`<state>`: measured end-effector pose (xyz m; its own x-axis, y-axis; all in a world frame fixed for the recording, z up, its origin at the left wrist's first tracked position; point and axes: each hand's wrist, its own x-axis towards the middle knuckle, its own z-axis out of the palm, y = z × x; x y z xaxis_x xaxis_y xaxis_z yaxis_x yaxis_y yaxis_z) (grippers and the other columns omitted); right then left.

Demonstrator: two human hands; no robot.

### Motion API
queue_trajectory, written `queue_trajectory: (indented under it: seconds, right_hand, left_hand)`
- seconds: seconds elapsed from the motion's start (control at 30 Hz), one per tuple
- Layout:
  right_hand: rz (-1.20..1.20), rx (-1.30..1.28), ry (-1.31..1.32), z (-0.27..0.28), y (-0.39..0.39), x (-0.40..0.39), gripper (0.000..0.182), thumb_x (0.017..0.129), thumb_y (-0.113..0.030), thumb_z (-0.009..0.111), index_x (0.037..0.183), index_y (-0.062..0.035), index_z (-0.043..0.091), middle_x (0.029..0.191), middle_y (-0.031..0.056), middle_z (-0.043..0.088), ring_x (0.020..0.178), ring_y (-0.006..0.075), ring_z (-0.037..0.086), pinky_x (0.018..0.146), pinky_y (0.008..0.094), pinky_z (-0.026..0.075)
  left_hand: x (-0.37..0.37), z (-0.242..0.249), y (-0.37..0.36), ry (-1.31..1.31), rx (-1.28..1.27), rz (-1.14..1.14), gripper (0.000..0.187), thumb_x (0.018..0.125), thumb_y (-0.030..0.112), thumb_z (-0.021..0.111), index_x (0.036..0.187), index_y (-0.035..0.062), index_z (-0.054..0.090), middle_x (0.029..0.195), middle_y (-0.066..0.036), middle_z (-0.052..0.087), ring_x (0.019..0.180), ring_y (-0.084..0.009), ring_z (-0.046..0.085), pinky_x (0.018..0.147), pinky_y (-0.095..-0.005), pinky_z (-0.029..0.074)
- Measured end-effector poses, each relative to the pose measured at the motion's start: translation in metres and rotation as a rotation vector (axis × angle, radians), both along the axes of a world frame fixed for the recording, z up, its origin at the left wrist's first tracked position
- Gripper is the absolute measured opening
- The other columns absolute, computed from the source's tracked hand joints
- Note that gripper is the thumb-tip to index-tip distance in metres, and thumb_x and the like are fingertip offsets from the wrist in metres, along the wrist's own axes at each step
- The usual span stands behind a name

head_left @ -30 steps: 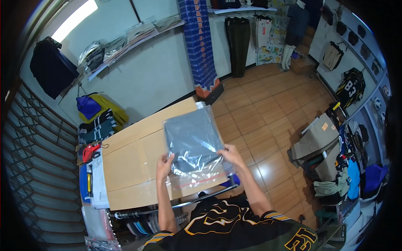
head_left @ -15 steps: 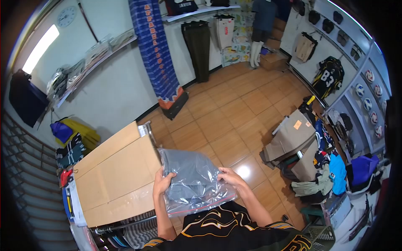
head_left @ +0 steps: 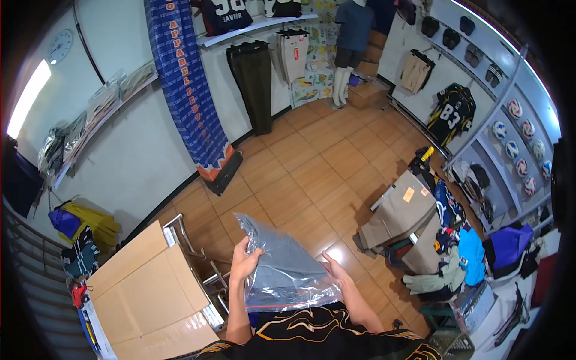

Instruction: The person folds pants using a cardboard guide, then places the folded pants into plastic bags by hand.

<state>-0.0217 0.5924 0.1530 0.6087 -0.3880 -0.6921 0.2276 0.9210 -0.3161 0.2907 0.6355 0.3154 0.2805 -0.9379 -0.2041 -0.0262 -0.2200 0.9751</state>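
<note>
Moved off the flat tan cardboard near left: left hand pinches the clear plastic bag of grey cloth, near centre; right hand at its edge, grip unclear. Mid-handling imo, needs two-handed support.

glare on floor tiles; edges curved and dark.

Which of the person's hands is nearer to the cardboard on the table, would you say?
The left: the left hand is just right of the cardboard, while the right hand is farther off, by the plastic bag's right edge.
</note>
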Motion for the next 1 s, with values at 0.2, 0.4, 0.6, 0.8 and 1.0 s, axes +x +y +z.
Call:
queue_trajectory:
  seconds: [0.2,0.4,0.6,0.8,1.0]
  right_hand:
    - [0.131,-0.152,0.252,0.116,-0.105,0.086,0.071,0.089,-0.058,0.065,0.137,-0.0054,0.057,0.140,0.0169,0.057,0.124,0.0312,0.056,0.102,0.0454,0.046]
    - [0.494,-0.501,0.357,0.122,-0.242,0.163,0.054,0.083,-0.032,0.077,0.128,-0.0058,0.062,0.115,0.0093,0.068,0.105,0.0198,0.065,0.082,0.0388,0.057]
    - [0.416,-0.634,0.122,0.120,-0.319,0.228,0.064,0.083,-0.016,0.075,0.142,-0.0059,0.051,0.122,0.0081,0.065,0.106,0.0179,0.064,0.091,0.0313,0.053]
    - [0.452,-0.677,0.041,0.126,-0.395,0.307,0.065,0.084,-0.008,0.072,0.144,-0.0069,0.048,0.122,0.0061,0.064,0.107,0.0166,0.063,0.092,0.0297,0.051]
    - [0.506,-0.772,-0.040,0.154,-0.494,0.395,0.062,0.085,-0.005,0.070,0.144,-0.0074,0.049,0.120,0.0042,0.064,0.105,0.0147,0.061,0.092,0.0286,0.049]
  left_hand:
    - [0.053,0.008,-0.086,0.029,-0.047,0.044,0.028,0.079,-0.001,0.068,0.106,-0.0049,0.064,0.097,-0.007,0.070,0.088,-0.0134,0.063,0.083,-0.0288,0.050]
    - [0.126,0.026,-0.141,0.009,-0.011,0.162,0.036,0.081,0.001,0.071,0.115,-0.0064,0.062,0.103,-0.009,0.070,0.094,-0.0148,0.062,0.086,-0.0294,0.050]
    - [0.167,0.027,-0.167,0.040,-0.038,0.317,0.042,0.083,0.003,0.073,0.122,-0.0066,0.060,0.107,-0.009,0.069,0.096,-0.0147,0.062,0.086,-0.0290,0.050]
    - [0.214,0.024,-0.206,0.095,-0.090,0.469,0.039,0.084,0.000,0.071,0.121,-0.0043,0.060,0.106,-0.006,0.068,0.094,-0.0120,0.061,0.083,-0.0272,0.050]
    - [0.271,0.038,-0.283,0.116,-0.122,0.625,0.034,0.084,-0.002,0.070,0.117,-0.0024,0.061,0.100,-0.005,0.067,0.088,-0.0114,0.061,0.078,-0.0268,0.050]
